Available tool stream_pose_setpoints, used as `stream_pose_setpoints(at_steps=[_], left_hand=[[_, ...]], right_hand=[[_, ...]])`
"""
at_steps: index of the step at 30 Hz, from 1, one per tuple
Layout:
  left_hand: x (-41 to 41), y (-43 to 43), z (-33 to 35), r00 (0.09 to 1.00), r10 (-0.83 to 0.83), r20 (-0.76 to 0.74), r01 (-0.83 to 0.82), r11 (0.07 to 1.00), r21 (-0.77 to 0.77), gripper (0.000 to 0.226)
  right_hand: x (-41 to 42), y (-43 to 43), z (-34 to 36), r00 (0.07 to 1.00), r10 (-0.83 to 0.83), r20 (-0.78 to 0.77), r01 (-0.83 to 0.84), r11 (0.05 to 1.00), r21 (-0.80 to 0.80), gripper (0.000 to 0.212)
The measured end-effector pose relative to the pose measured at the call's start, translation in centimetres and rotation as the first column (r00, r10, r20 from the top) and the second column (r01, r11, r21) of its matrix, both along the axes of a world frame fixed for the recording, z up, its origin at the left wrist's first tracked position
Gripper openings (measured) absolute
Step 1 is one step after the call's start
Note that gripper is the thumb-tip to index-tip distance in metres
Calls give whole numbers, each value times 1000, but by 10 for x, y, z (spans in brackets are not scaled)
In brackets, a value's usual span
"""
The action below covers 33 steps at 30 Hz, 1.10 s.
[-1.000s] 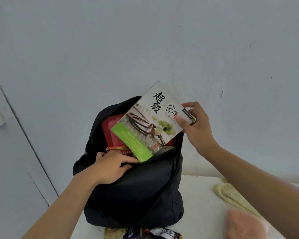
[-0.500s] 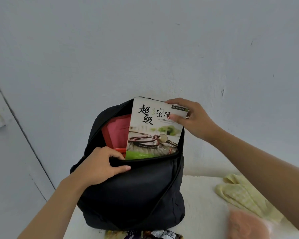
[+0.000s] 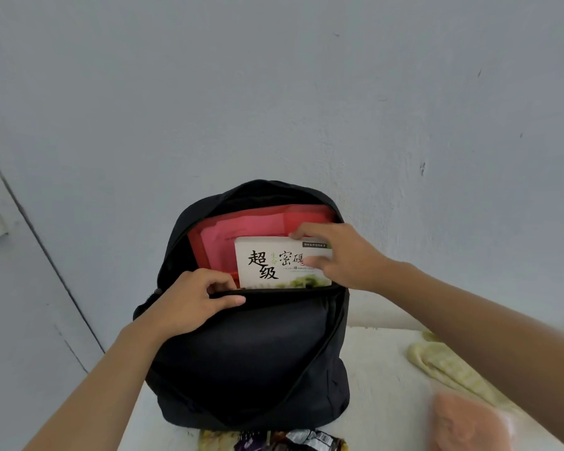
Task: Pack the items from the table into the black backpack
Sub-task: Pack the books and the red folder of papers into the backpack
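Sliding a book point(image 3: 274, 265) down into the black backpack point(image 3: 251, 359) is, by my reading, the step in hand. The right grip point(image 3: 344, 258) is pinching the book's upper right corner, with the thumb lying on the cover and the fingers curling over the top edge. The left grip point(image 3: 188, 302) is clutching the front lip of the opening, fingers hooking inside and thumb lying along the outside, pulling the mouth wide.

The book is standing upright in the main compartment; its lower part is hiding behind the front panel while its upper part (white cover, large black characters) is showing above the lip. It is sitting just in front of a red folder point(image 3: 228, 229), which is leaning against the back of the compartment. The backpack itself is standing upright on the white bench point(image 3: 381, 385), against the wall.

The packing is looking only part done. A pale yellow-green cloth point(image 3: 443, 369) is lying on the bench to the right; a blurred pink thing point(image 3: 466, 424) is lying nearer the camera; some crinkly snack wrappers point(image 3: 293, 442) are lying just in front of the backpack.

The next move is calling for a straight downward push, with the book running flat along the folder so that no corner is catching. After that comes letting go of the book and reaching for one of the things on the bench, the left grip holding the mouth open meanwhile.
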<state>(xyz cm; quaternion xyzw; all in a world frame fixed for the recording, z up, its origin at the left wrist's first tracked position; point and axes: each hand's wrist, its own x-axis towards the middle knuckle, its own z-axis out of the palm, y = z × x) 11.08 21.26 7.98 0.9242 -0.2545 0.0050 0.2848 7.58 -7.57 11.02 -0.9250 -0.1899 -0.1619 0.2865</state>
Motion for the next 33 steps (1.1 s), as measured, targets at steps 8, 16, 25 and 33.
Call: stream_pose_setpoints(at_steps=[8,16,25,33], left_hand=[[7,0,7,1000,0,-8,2,987,163,23],[13,-18,8,995,-91,-38,97,957,273,5],[17,-14,10,989,-90,-116,137,844,518,33],[13,-16,11,998,-50,39,14,773,634,24]], right_hand=[[-15,-5,22,968,-237,-78,171,857,-486,40],[-4,21,19,974,-212,82,225,844,-487,46],[10,16,7,995,-102,-16,93,953,-289,41],[16,28,27,993,-113,-36,84,885,-457,45]])
